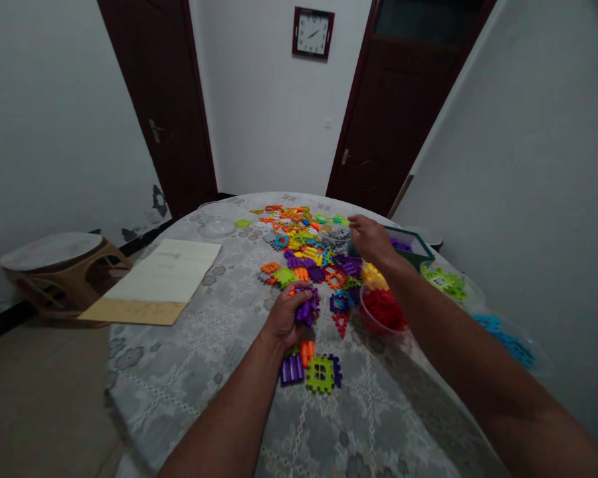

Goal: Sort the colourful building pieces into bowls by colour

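My left hand [285, 315] is closed around a bunch of purple plastic building pieces [305, 312], with a bit of orange showing among them. Just below it on the tablecloth lie a purple ridged piece [292, 370], an orange ridged piece [307, 353] and a lime-green window piece [321, 374]. My right hand [371, 238] reaches far forward, by a clear bowl of grey pieces [337, 235] and a dark green box [418, 243] with purple pieces. Its fingers look curled together, and whatever they may hold is hidden.
A heap of mixed colourful pieces [299, 232] spreads over the table's middle and back. Bowls of red pieces [385, 309], lime-green pieces [446, 281] and blue pieces [505, 340] stand along the right. On the left lie an open paper folder [157, 279] and a clear lid [218, 228].
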`<move>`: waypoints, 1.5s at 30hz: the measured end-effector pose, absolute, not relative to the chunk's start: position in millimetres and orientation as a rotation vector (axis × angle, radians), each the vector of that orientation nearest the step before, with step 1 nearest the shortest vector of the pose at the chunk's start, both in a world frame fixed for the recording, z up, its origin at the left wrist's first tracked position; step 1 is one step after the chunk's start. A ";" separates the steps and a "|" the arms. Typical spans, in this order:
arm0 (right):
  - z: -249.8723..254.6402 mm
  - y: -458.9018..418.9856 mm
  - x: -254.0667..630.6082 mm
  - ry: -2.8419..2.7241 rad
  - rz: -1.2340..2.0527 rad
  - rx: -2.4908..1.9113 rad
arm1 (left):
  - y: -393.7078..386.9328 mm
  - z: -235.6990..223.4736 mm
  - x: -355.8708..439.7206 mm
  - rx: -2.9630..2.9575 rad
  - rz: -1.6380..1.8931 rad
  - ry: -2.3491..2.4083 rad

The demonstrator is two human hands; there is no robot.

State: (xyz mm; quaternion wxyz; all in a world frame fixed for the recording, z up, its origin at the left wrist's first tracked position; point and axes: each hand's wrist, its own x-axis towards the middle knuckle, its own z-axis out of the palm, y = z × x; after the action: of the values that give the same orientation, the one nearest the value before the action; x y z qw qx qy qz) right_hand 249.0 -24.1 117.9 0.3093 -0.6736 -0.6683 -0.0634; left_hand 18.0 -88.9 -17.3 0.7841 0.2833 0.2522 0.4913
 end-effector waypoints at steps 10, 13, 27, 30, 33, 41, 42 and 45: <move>43.0 -156.0 167.1 -1.930 0.349 -1.383 | -88.8 -17.9 19.4 0.614 1.105 0.481; 21.3 -162.0 163.0 -1.831 0.424 -1.377 | -90.0 -17.2 18.8 0.625 1.076 0.469; 8.4 -166.3 166.8 -1.624 0.342 -1.322 | -92.0 -14.7 21.4 0.731 0.906 0.506; 8.9 -165.0 167.3 -1.630 0.298 -1.328 | -91.9 -15.1 20.1 0.729 0.907 0.498; 11.3 -165.9 167.1 -1.622 0.276 -1.336 | -91.4 -13.9 19.4 0.720 0.930 0.513; 32.7 -172.4 172.5 -1.648 0.194 -1.274 | -89.5 -8.5 17.4 0.639 0.986 0.543; 36.1 -172.8 174.4 -1.655 0.199 -1.270 | -89.2 -8.4 17.1 0.634 0.989 0.547; 46.3 -173.8 182.5 -1.671 0.211 -1.298 | -87.8 -8.5 16.5 0.635 0.988 0.560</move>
State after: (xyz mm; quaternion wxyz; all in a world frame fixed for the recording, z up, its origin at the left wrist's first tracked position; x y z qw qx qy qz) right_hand 182.5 -173.8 46.3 0.4862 -0.5336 -0.6866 0.0867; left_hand 16.5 -87.8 -8.5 0.7957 0.2956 0.2608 0.4599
